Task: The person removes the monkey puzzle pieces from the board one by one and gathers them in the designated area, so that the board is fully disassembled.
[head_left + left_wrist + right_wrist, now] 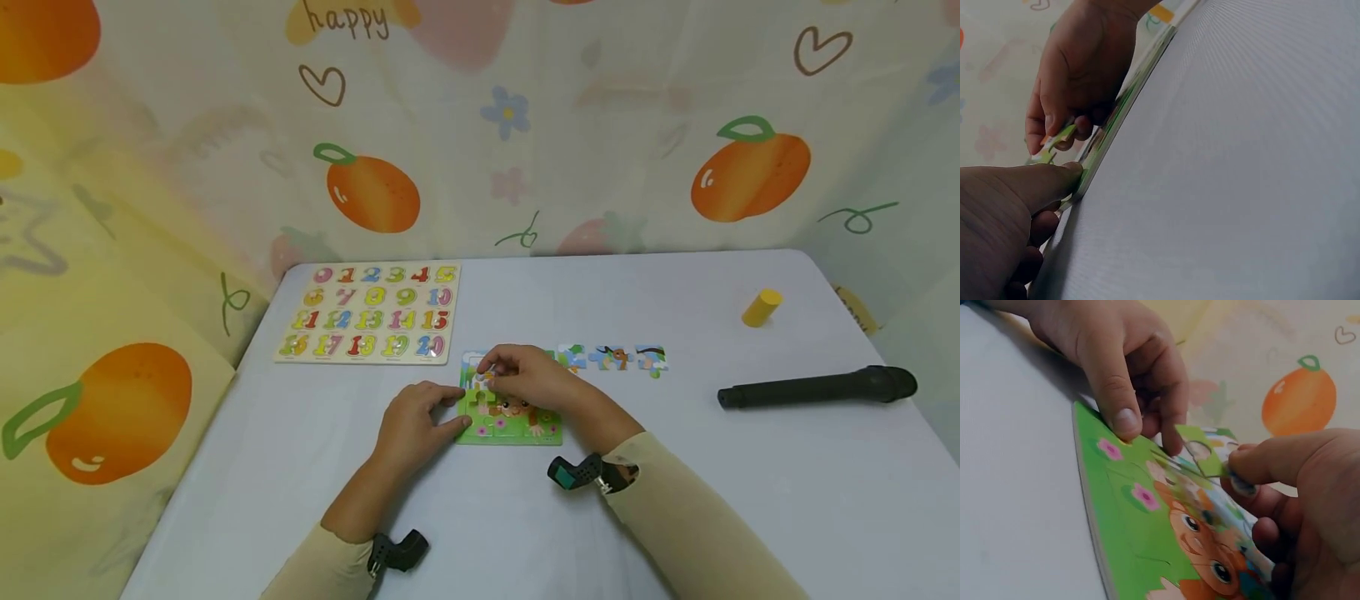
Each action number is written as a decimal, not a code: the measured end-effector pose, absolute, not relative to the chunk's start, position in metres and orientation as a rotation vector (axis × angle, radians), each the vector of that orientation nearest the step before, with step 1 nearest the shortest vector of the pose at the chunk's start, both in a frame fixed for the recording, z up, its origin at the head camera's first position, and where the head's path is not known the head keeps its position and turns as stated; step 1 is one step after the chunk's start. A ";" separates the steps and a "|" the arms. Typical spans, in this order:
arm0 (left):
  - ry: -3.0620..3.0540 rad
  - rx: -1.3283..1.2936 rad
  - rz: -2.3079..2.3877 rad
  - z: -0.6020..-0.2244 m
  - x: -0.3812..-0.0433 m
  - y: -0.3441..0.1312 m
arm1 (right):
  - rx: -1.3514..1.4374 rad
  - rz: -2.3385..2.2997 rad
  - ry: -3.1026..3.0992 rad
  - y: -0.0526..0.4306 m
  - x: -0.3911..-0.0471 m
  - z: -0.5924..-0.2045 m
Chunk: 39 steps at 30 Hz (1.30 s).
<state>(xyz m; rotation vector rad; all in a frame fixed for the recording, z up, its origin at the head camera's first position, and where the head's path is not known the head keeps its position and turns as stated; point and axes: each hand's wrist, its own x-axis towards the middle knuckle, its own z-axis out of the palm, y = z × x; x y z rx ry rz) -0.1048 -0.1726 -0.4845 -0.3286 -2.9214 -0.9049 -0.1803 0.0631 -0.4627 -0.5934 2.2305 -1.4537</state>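
Observation:
A jigsaw puzzle board (510,429) with a brown cartoon animal and pink flowers on green lies mid-table. My right hand (532,379) pinches a green-edged puzzle piece (1202,453) between thumb and fingers, tilted just above the board's left part. At the board's left edge, my left hand (412,425) holds the board, its thumb pressing on the green surface near the corner and a forefinger at the edge. Part of the board's upper side is hidden behind the right hand. Loose puzzle pieces (611,358) lie in a row to the board's right.
A number puzzle board (367,312) showing 0 to 20 lies at the back left. Toward the right are a yellow cylinder (762,307) and a black microphone (817,388). A fruit-patterned cloth (600,158) hangs behind the white table (525,533).

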 end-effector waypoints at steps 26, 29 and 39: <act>-2.937 -0.286 -0.876 -0.485 -0.103 -0.171 | -0.488 -1.477 2.338 0.132 -0.168 -0.448; -2.938 -0.286 -0.877 -0.485 -0.102 -0.172 | -0.462 -1.453 2.360 0.140 -0.165 -0.448; -2.940 -0.301 -0.871 -0.483 -0.102 -0.172 | -0.406 -1.367 2.467 0.168 -0.156 -0.454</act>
